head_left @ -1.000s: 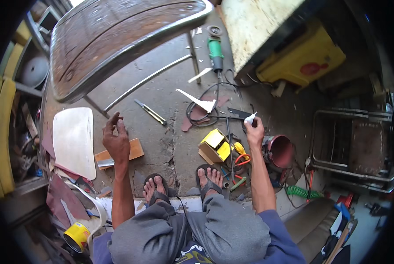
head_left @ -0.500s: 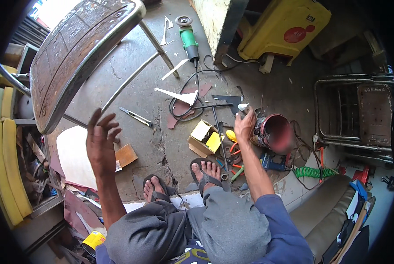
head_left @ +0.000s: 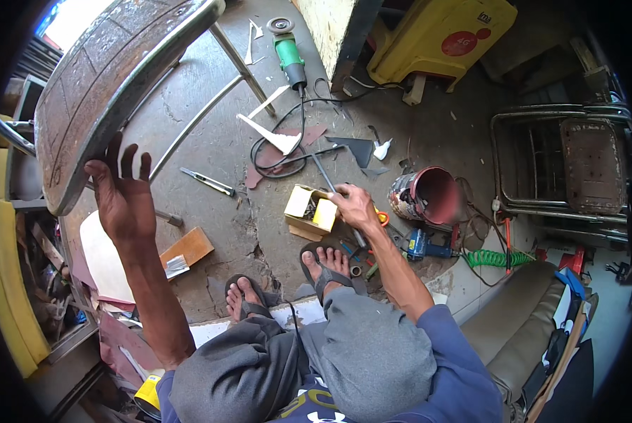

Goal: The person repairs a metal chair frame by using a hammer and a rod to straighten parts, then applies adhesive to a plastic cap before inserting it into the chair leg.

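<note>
Grey T-bar [head_left: 322,170] just R of ctr frame, slanting; R hand [head_left: 356,209] has its fingers closed round the shaft. Open yellow/white box [head_left: 324,216] just L of that hand, on floor. L hand [head_left: 127,204] at mid-left, empty, fingers spread wide, by edge of brown chair seat [head_left: 118,84], upper left; can't tell if touching. Utility knife [head_left: 208,181] on floor btw hands. Small white bottle [head_left: 382,150] above R hand in pic; red-lined bucket [head_left: 405,195] to its R, w/ blue power tool [head_left: 428,245] just below. Green grinder [head_left: 287,58] top ctr.
</note>
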`<action>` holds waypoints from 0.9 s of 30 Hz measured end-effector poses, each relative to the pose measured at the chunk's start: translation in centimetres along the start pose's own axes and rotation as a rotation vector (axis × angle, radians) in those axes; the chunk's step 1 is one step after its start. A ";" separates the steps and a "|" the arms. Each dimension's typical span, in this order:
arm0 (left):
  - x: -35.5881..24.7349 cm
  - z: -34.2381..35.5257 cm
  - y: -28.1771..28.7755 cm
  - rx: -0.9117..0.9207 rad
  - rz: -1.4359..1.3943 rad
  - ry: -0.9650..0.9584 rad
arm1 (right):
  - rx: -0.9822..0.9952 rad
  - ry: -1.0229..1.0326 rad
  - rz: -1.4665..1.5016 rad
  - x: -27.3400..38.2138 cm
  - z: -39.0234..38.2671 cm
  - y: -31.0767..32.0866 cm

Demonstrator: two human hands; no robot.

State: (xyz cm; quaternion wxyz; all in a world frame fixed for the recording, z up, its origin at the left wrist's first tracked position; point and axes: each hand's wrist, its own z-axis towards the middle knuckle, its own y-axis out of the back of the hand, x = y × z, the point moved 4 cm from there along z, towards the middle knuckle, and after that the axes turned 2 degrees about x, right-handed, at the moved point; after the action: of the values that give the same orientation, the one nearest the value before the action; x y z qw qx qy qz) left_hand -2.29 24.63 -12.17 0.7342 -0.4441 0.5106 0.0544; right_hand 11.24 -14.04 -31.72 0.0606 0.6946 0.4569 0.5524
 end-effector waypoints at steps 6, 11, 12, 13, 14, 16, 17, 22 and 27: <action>0.4 0.6 0.9 -0.059 0.082 -0.085 | 0.039 -0.032 0.171 -0.2 0.7 2.8; 0.0 1.2 2.7 -0.069 0.109 -0.159 | -0.220 -0.057 -0.072 -6.7 -4.5 8.0; 0.0 1.3 3.0 -0.053 0.103 -0.166 | -0.213 -0.046 -0.163 -7.6 -6.1 8.2; 0.1 1.5 3.4 -0.027 0.107 -0.162 | -0.208 -0.035 -0.251 -8.4 -7.8 8.2; 0.2 1.6 4.0 -0.003 0.109 -0.159 | -0.201 -0.023 -0.340 -9.0 -9.3 7.9; 0.2 1.3 4.1 0.006 0.175 -0.143 | -0.289 -0.016 -0.427 -10.6 -11.8 7.0; 0.2 0.8 3.2 -0.007 0.240 -0.131 | -0.332 -0.010 -0.468 -11.0 -12.9 6.5; 2.6 -3.2 3.5 0.030 0.454 0.143 | -0.252 -0.142 -0.525 -13.7 -15.5 5.1; 5.4 -8.0 7.5 -0.079 0.497 0.347 | -0.385 -0.211 -0.520 -11.9 -17.4 6.7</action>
State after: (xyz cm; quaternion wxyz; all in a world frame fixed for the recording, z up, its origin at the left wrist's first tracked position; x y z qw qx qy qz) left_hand -9.34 21.44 -21.60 0.5823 -0.3367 0.7189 0.1754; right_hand 1.03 -33.54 -29.60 0.3765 0.5840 0.4974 0.5194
